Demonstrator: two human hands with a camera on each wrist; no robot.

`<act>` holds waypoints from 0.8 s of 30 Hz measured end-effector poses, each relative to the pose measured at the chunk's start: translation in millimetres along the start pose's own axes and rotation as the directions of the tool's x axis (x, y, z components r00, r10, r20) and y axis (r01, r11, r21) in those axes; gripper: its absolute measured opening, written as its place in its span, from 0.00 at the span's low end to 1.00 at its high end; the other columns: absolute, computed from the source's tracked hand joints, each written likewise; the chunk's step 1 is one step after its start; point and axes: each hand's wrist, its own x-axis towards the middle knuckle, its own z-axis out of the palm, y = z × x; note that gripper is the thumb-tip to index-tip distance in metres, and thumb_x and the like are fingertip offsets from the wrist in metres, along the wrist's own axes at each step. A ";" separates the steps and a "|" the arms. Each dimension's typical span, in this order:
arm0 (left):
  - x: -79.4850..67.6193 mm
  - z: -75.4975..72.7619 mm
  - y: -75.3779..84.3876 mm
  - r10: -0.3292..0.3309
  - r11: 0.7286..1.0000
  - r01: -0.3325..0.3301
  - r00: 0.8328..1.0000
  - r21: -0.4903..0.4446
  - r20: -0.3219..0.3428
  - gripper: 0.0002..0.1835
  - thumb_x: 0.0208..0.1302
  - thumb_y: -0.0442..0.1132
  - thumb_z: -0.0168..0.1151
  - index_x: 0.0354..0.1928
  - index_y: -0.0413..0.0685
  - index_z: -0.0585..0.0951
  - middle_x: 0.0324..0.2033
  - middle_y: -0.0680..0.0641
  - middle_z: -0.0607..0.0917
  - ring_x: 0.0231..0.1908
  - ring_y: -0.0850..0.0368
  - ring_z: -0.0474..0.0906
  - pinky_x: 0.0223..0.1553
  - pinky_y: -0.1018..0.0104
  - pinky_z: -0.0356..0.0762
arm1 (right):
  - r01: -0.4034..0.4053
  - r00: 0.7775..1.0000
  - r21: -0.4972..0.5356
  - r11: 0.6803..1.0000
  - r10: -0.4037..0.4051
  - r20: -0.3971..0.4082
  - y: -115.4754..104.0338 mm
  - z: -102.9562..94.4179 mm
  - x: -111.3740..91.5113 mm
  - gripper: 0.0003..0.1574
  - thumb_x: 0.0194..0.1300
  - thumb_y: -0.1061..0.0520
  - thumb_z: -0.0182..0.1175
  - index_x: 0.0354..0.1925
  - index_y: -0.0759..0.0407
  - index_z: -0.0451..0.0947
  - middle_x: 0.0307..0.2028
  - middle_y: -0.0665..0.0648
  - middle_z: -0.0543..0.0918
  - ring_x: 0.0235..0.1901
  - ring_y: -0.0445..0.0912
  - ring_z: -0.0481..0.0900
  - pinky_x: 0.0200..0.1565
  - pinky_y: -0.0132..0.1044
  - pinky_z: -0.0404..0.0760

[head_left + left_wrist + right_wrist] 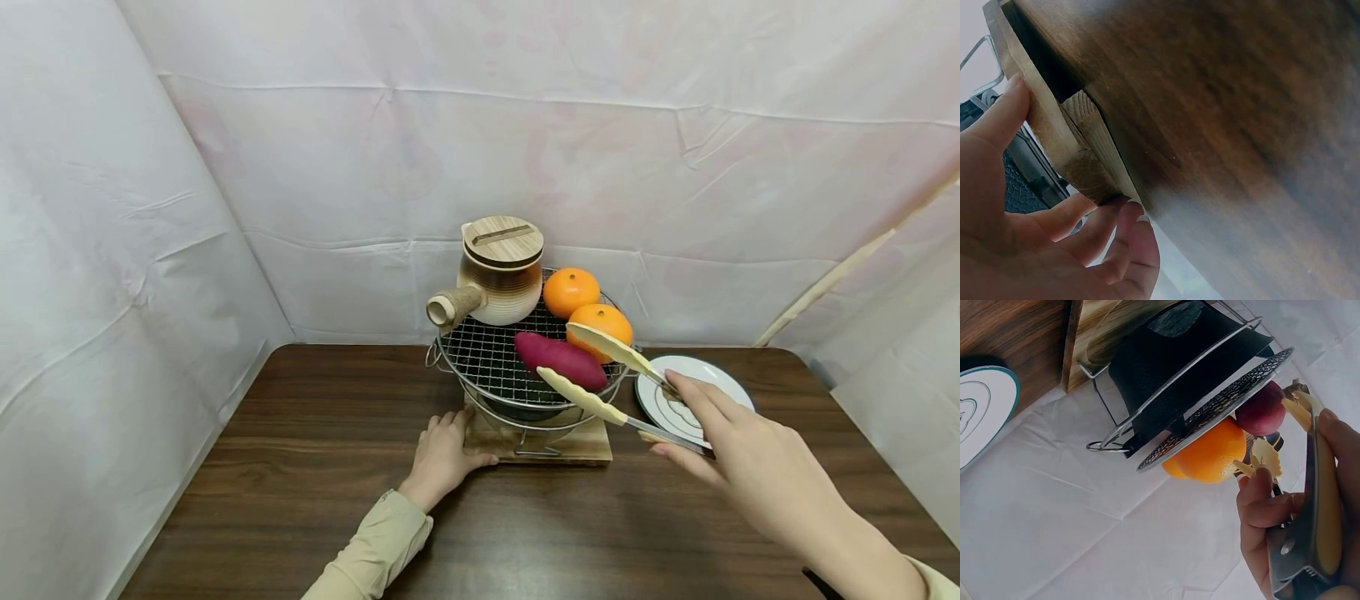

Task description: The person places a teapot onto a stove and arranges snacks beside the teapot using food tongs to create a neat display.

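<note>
My right hand (772,467) holds a pair of tongs (592,400) with cream, wavy-edged tips. The tips stand spread around one end of a purple sweet potato (558,360), one reaching over the nearer orange (602,329). Both lie on a round wire grill rack (480,358), along with a second orange (571,292). My left hand (444,454) grips the front left corner of the wooden board (573,446) under the grill stand. In the left wrist view its thumb lies along one edge of the board (1054,134), the fingers around the end.
A clay pot (501,287) with a wooden lid and a rope-wrapped handle stands at the rack's back left, the handle jutting past the rim. A white plate (738,390) sits right of the grill on the dark wooden table (315,500). White cloth (375,167) hangs close behind.
</note>
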 end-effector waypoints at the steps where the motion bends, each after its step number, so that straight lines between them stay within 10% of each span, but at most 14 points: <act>1: 0.1 0.0 0.1 -0.001 1.000 0.001 1.000 0.000 0.001 0.47 0.40 0.59 0.76 0.63 0.45 0.73 0.52 0.39 0.81 0.51 0.41 0.74 0.50 0.46 0.73 | 0.000 1.000 0.000 1.000 0.000 -0.005 0.2 -0.4 0.0 0.49 0.49 0.38 0.70 0.66 0.52 0.66 0.49 0.55 0.81 0.26 0.47 0.80 0.19 0.45 0.73; 18: 0.2 -0.5 1.5 -0.004 1.000 0.004 1.000 -0.010 0.008 0.48 0.40 0.59 0.77 0.64 0.44 0.73 0.53 0.39 0.81 0.52 0.41 0.74 0.51 0.45 0.73 | -0.042 0.989 0.012 0.999 0.044 -0.142 14.6 -4.0 -8.1 0.51 0.51 0.39 0.70 0.69 0.53 0.64 0.52 0.56 0.79 0.23 0.44 0.76 0.17 0.35 0.66; 24: -0.2 -0.4 0.8 -0.008 1.000 0.008 1.000 -0.021 0.006 0.48 0.41 0.59 0.76 0.65 0.44 0.72 0.53 0.39 0.81 0.53 0.41 0.73 0.52 0.44 0.72 | -0.059 0.985 0.006 0.998 0.059 -0.162 24.2 -3.0 -10.8 0.50 0.53 0.40 0.69 0.68 0.56 0.65 0.40 0.53 0.78 0.21 0.37 0.69 0.16 0.28 0.59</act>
